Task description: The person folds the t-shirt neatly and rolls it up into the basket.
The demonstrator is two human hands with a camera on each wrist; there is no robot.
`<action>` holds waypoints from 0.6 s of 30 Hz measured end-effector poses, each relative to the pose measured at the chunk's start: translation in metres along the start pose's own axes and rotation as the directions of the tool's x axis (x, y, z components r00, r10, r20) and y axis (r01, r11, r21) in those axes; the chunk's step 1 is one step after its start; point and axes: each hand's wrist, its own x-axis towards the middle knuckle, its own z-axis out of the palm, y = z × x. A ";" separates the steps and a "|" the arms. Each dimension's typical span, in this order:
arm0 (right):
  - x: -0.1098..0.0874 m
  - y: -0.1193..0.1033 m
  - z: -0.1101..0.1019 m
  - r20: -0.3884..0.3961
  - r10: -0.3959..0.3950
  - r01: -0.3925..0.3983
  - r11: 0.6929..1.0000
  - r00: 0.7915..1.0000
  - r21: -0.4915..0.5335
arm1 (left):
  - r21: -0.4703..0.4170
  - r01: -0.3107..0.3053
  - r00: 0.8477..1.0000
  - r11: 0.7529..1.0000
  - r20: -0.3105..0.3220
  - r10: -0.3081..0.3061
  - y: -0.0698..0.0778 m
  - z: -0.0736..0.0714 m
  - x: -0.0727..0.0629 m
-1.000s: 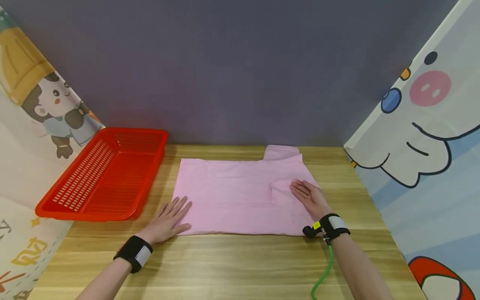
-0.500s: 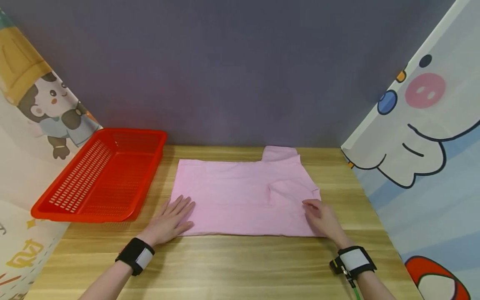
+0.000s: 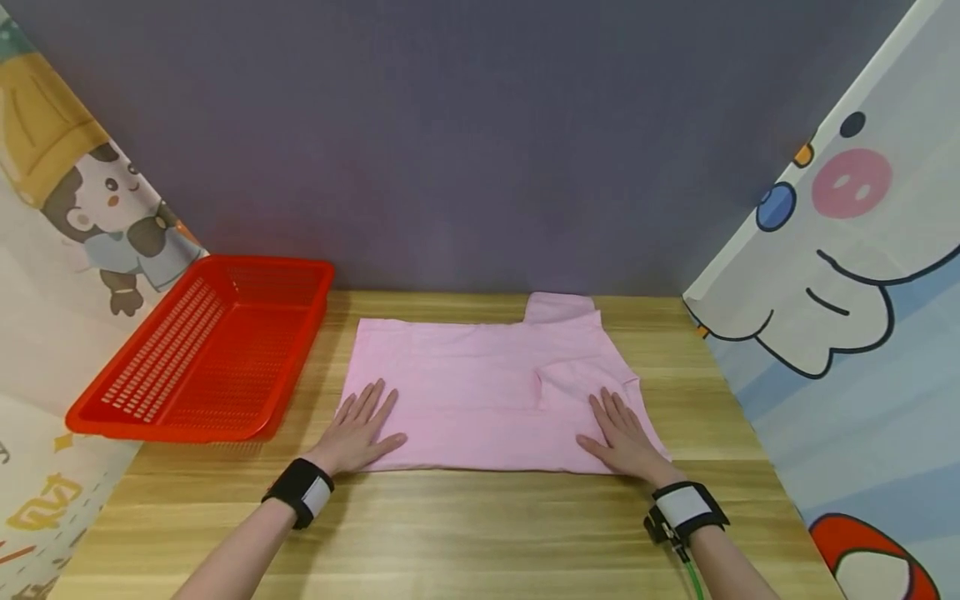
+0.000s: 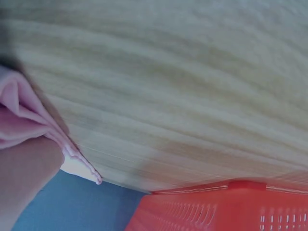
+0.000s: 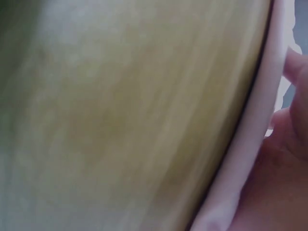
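A pink folded garment (image 3: 465,392), seemingly a shirt, lies flat on the wooden table. One narrow flap juts from its far right side, and a folded sleeve-like piece lies across its right part. My left hand (image 3: 358,435) rests with spread fingers on the near left corner. On the near right part, my right hand (image 3: 622,437) lies palm down, fingers straight. The left wrist view catches a bunched layered edge of the garment (image 4: 29,108) by that hand. In the right wrist view, the garment's edge (image 5: 250,130) runs along the right hand, mostly cropped.
A red plastic basket (image 3: 321,333) with slotted sides stands left of the garment. A dark grey panel (image 3: 480,150) rises behind the wooden table (image 3: 465,533). Printed cartoon sheets flank both sides. A green cable (image 3: 693,579) trails from the right wrist strap.
My right hand has moved off the folded sleeve-like piece toward the near right, and its fingers have straightened onto the garment. The left hand has slid slightly right. The sleeve-like piece lies as before.
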 end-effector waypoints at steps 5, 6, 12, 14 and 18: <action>-0.007 0.000 -0.001 0.025 -0.008 0.006 0.999 1.000 0.045 | -0.002 0.018 1.000 1.000 0.019 -0.018 0.004 0.001 -0.005; -0.010 -0.001 -0.001 0.020 -0.015 0.014 0.998 1.000 0.056 | -0.004 0.023 0.999 1.000 0.025 -0.023 0.005 0.001 -0.007; -0.019 -0.011 -0.003 0.021 0.006 -0.007 0.999 1.000 0.052 | 0.008 0.038 0.998 0.999 0.039 -0.039 0.012 -0.002 -0.018; -0.022 -0.015 -0.004 0.022 0.016 -0.017 0.999 1.000 0.050 | 0.012 0.039 0.999 0.999 0.038 -0.040 0.013 -0.001 -0.021; -0.027 -0.019 -0.003 0.016 0.019 -0.020 0.998 1.000 0.051 | -0.020 0.031 0.999 0.999 0.019 -0.031 0.010 0.005 -0.024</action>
